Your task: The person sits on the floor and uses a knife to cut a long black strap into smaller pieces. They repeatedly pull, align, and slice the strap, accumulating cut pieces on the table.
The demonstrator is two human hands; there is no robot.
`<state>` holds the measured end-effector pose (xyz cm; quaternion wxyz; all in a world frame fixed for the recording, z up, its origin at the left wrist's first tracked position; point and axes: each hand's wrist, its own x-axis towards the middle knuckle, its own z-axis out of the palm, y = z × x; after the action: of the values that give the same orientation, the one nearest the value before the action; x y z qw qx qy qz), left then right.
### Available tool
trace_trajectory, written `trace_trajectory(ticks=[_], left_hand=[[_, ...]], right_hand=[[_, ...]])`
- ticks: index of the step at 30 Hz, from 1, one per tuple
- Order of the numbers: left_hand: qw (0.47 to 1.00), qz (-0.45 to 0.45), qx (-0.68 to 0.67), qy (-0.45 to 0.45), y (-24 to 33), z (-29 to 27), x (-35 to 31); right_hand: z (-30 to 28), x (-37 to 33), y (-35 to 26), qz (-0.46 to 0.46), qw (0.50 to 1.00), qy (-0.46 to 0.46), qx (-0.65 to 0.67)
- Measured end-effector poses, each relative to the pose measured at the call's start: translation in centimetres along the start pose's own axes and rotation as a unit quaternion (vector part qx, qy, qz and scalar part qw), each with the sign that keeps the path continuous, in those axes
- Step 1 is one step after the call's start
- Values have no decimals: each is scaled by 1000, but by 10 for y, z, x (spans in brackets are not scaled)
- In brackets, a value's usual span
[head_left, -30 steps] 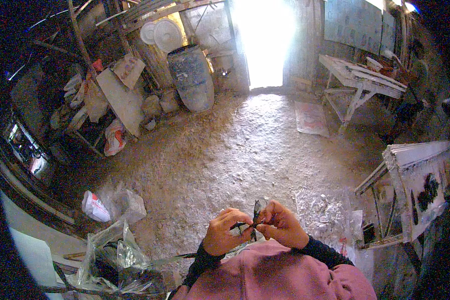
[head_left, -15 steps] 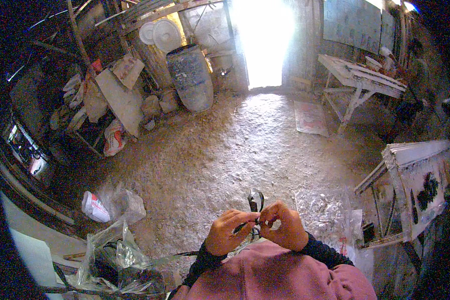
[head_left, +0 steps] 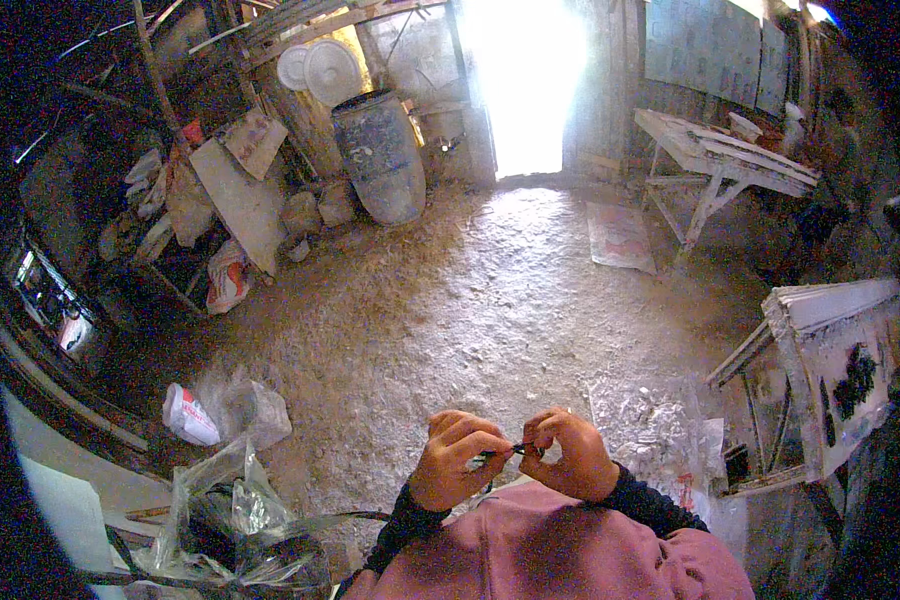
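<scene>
The left hand and right hand together pinch one black strip, well in front of the single barrel. Behind that barrel I count two round lids; off to its right, one white table and one nearer stand edge the floor stretching before it.

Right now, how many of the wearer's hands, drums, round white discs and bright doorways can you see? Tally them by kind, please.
Hands: 2 (left hand, right hand)
Drum: 1
White discs: 2
Doorway: 1
Total: 6
</scene>
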<state>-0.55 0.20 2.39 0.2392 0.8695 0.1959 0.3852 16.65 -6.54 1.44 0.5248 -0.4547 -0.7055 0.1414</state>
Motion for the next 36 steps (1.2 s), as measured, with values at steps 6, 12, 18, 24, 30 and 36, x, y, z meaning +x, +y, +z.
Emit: trace_trajectory(ticks=[6, 12, 18, 24, 30, 36], left_hand=[[993, -24, -113, -8, -1, -2, -4], [957, -178, -223, -51, 1, -4, -9], [944, -182, -269, -56, 7, -1, -10], [972, -92, -216, -28, 8, 2, -6], [981, -52, -185, -16, 8, 3, -4], [987, -22, -157, -14, 7, 2, -2]], right_hand=[[-3, -1, 1, -57, 998, -2, 29], [-1, -6, 2, -92, 996, 17, 4], [-2, -7, -1, -109, 993, 5, -45], [1, -7, -2, -96, 995, 25, 14], [2, -5, 2, -111, 994, 24, -3], [4, -5, 3, -87, 996, 9, 26]])
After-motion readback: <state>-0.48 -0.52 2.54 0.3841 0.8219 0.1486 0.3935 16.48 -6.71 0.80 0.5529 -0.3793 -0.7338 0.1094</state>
